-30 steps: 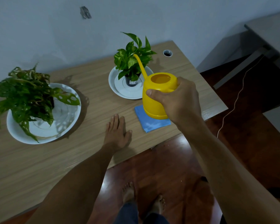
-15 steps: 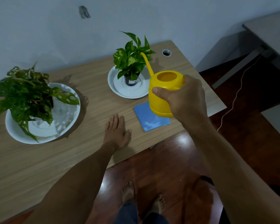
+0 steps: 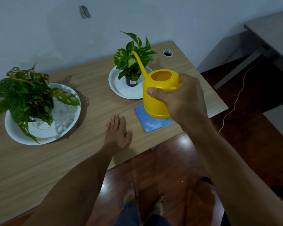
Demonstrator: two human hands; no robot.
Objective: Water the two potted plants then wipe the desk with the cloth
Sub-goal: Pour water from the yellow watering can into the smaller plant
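My right hand point(image 3: 184, 99) grips a yellow watering can point(image 3: 157, 95) held in the air above a folded blue cloth point(image 3: 152, 122). The can's long spout reaches up into the leaves of the small potted plant point(image 3: 132, 59), which stands in a black pot on a white saucer point(image 3: 121, 88). A larger leafy plant point(image 3: 24, 93) sits on a wide white plate point(image 3: 44, 131) at the left. My left hand point(image 3: 118, 132) rests flat on the wooden desk point(image 3: 91, 79), fingers straight, between the big plate and the cloth.
The desk's front edge runs diagonally close to my left hand and the cloth. A cable hole point(image 3: 167, 53) sits at the desk's far right corner. A thin cord point(image 3: 235, 98) hangs over the dark floor to the right. My bare feet point(image 3: 144, 196) stand below.
My right hand has carried the watering can slightly right and back toward the small plant. The spout tip now sits among its leaves. My left hand has stayed flat on the desk.
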